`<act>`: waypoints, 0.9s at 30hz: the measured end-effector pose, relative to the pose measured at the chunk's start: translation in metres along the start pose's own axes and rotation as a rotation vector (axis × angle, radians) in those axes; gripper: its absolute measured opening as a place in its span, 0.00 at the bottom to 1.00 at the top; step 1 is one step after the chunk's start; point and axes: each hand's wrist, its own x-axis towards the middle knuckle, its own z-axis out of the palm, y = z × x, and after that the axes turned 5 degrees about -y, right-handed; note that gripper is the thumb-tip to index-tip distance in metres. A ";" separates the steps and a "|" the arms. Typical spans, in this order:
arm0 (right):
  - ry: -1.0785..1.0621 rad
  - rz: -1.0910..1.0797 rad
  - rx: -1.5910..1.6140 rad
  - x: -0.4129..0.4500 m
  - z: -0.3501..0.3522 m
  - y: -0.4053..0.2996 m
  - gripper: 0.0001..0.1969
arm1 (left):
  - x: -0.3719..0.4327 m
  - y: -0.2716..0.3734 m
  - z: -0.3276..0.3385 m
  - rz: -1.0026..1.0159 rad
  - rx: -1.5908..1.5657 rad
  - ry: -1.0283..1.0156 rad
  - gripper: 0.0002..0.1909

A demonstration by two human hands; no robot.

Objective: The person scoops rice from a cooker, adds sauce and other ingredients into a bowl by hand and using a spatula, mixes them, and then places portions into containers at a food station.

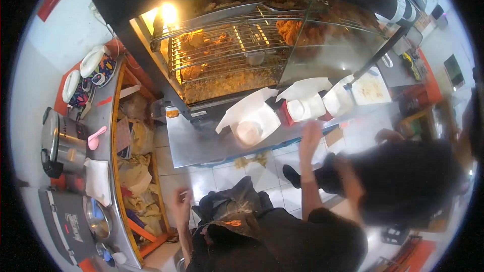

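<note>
My right hand [311, 139], blurred, reaches to the near edge of the steel counter [193, 139], just below an open paper box [308, 109] with a red outside and white inside. A round white item rests in that box; whether my fingers touch it I cannot tell. To its left stands another open box [270, 117] with a rounded pale bundle [247, 132] inside. A third open box [337, 102] is on the right. My left hand [181, 198] hangs away from the counter, fingers loosely curled, with nothing visible in it.
Behind the boxes stands a lit display warmer [196, 111] with fried food [289, 32] on wire racks. A stained white board [368, 88] lies right. A co-worker [404, 181] stands close on my right. The left side counter [100, 117] holds a cooker [68, 139] and pink scoop [96, 138].
</note>
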 end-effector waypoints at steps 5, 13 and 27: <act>-1.462 0.215 0.333 -0.161 0.038 -0.167 0.14 | 0.018 -0.021 -0.005 0.459 0.771 -0.419 0.17; -2.195 -0.424 -0.267 -0.324 0.151 -0.145 0.16 | 0.052 -0.084 -0.040 0.415 0.885 -0.497 0.17; -1.461 -0.511 -0.405 -0.399 0.132 -0.184 0.10 | 0.025 -0.113 -0.107 0.183 0.667 -0.391 0.15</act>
